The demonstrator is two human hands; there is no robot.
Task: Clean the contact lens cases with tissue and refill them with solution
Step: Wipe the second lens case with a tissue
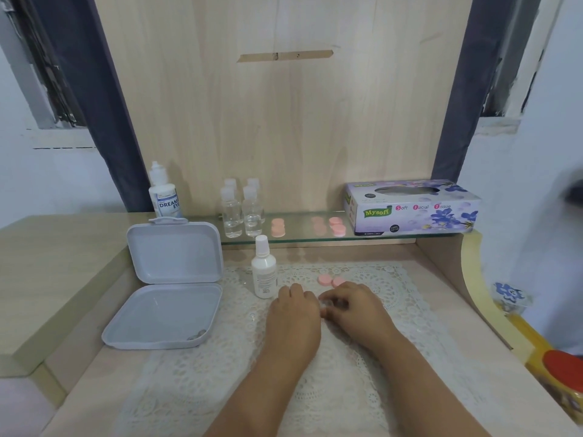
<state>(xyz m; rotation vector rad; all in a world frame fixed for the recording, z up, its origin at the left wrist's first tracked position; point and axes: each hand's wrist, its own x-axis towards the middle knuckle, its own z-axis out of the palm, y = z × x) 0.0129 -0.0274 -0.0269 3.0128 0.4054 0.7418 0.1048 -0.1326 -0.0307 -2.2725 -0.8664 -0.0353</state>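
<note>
Hands [321, 305] meet on lace mat [394, 275].

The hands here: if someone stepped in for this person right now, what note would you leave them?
Left hand rests on the lace mat, fingers curled; what it holds is hidden.
Right hand pinches a small clear piece, probably a lens case.
Two pink caps lie off, just behind the hands.
White bottle stands capped beside the left hand.
Tissue box and more pink cases sit on the glass shelf.
No tissue pulled yet; wiping and refilling apparently remain.
</note>
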